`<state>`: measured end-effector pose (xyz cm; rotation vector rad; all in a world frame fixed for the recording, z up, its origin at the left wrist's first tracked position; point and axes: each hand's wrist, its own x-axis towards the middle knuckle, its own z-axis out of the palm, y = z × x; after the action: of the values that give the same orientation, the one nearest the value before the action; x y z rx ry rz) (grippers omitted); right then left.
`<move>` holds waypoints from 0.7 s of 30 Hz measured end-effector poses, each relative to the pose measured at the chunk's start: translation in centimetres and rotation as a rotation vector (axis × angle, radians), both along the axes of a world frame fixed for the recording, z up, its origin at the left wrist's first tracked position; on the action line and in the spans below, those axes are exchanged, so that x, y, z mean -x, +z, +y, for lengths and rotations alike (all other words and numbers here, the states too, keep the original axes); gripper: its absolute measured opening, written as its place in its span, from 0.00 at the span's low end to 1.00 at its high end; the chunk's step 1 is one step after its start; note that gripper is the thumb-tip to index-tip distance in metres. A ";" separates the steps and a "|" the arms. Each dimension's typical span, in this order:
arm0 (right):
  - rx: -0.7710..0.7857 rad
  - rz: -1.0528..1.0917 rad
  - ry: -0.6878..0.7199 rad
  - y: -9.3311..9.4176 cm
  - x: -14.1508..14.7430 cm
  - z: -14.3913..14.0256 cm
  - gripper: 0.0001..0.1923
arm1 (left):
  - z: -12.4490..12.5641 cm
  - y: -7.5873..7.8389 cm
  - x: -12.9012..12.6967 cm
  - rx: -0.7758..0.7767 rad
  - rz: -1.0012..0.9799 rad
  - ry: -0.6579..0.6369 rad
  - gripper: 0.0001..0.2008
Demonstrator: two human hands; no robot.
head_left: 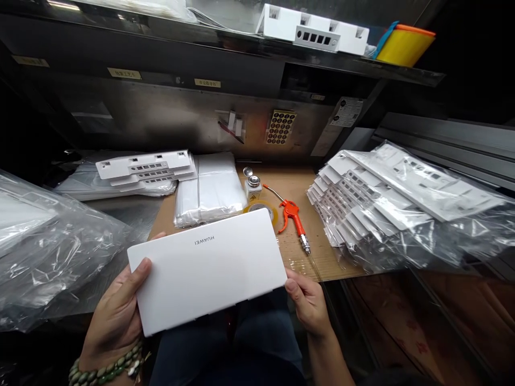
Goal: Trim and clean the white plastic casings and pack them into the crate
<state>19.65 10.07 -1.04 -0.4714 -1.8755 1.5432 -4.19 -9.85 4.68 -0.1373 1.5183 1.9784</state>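
we hold a white panel aloft at the near edge of the table, its huawei lettering upside down to us. our left hand has its grip pinching one end, thumb on top; the fingers beneath are mostly hidden, so we cannot tell quite how they lie. our right hand pinches the opposite corner. beyond lie a tape roll, an orange air gun and, to the right, bagged white parts.
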 end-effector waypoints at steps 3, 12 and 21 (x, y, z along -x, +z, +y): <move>0.036 0.019 0.015 0.8 0.8 1.0 0.21 | -0.2 0.2 -0.3 0.068 0.011 -0.005 0.51; -0.086 -0.065 -0.150 5.6 5.1 2.5 0.21 | -0.5 1.7 -1.9 0.179 0.023 -0.078 0.58; -0.158 -0.022 -0.251 5.6 5.2 2.1 0.17 | -0.6 1.6 -1.2 0.219 -0.021 -0.101 0.55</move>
<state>14.41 12.12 4.58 -0.6276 -1.8576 1.2212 -2.98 -10.41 6.31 -0.1686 1.6924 1.7244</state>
